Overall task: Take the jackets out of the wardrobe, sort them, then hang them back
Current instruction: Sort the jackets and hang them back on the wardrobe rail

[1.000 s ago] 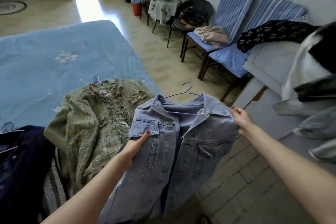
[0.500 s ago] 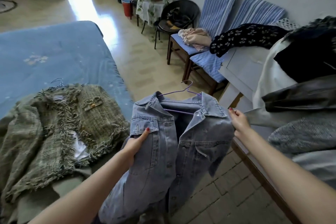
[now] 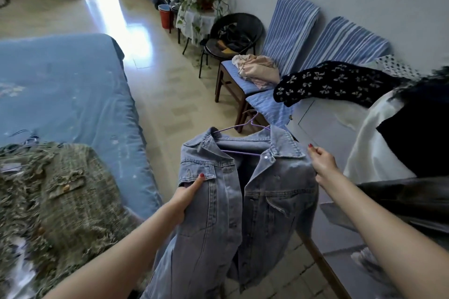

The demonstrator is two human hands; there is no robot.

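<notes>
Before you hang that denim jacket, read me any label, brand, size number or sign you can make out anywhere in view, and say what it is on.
None can be read.
denim jacket, held by the left hand and right hand on a purple hanger: no tag or brand shows.
green tweed jacket on the bed: a pale patch at the collar, too blurred to read.
red bucket: no print visible.

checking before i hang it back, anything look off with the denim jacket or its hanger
The denim jacket sits unevenly on its purple hanger: the front hangs open, unbuttoned, and the hook tilts to one side. No damage shows. Both hands hold it by the shoulders.
</notes>
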